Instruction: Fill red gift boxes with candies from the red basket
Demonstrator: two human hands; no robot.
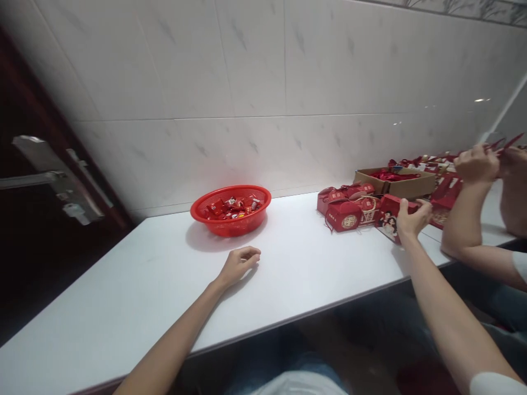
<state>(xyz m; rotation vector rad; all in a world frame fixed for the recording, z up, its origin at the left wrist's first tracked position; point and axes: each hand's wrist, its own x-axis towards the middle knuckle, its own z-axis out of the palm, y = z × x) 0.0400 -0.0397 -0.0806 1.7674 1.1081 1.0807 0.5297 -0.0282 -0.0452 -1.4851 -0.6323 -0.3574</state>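
Observation:
My left hand [239, 264] rests on the white table [164, 296], fingers loosely bent with the thumb apart and nothing between them. Just behind it stands a red plastic basket [197, 211] containing several red-wrapped candies [234, 206]. Over at the right, my right hand [413, 220] grips a red gift box [387, 219] printed with a cartoon couple, its lower edge close to the tabletop. To the left of that box sits a cluster of red gift boxes [345, 215] with cords and gold print, some partly hidden.
An open cardboard box [415, 186] with dark red ribbons lies by the tiled wall [263, 148]. More red boxes [447, 192] stand beyond it. A co-worker's hands [477, 163] hold a red ribbon at the far right. A dark door [45, 241] is at the left.

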